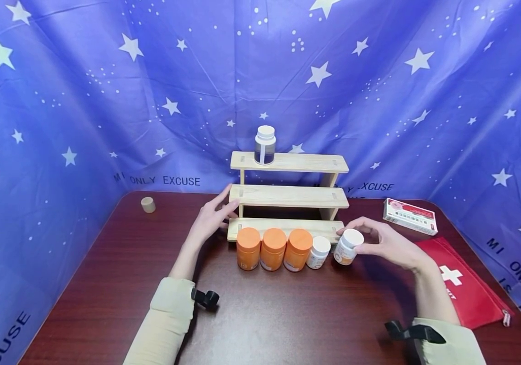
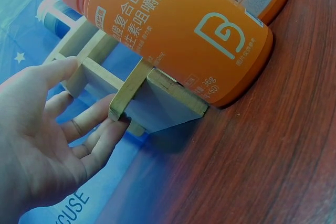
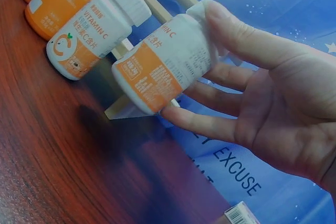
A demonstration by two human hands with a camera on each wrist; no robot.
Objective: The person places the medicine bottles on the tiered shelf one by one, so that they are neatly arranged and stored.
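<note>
My right hand (image 1: 385, 242) grips a white vitamin C bottle (image 3: 163, 64) by its cap and side, with the bottle tilted over the table at the right end of a row. Beside it stands a second vitamin C bottle (image 3: 89, 35), then three orange bottles (image 1: 248, 248) with orange caps. Behind the row is a three-step wooden display shelf (image 1: 287, 195). At the shelf's left end, my left hand (image 1: 212, 219) touches the wood with lightly bent fingers (image 2: 86, 127). A dark-labelled white-capped bottle (image 1: 265, 145) stands on the top step.
On the right lie a red-and-white box (image 1: 410, 216) and a red first-aid pouch (image 1: 465, 284) with a white cross. A small beige cylinder (image 1: 148, 205) sits at the back left of the dark wooden table (image 1: 278, 314). Blue star-patterned cloth (image 1: 196, 76) hangs around the table.
</note>
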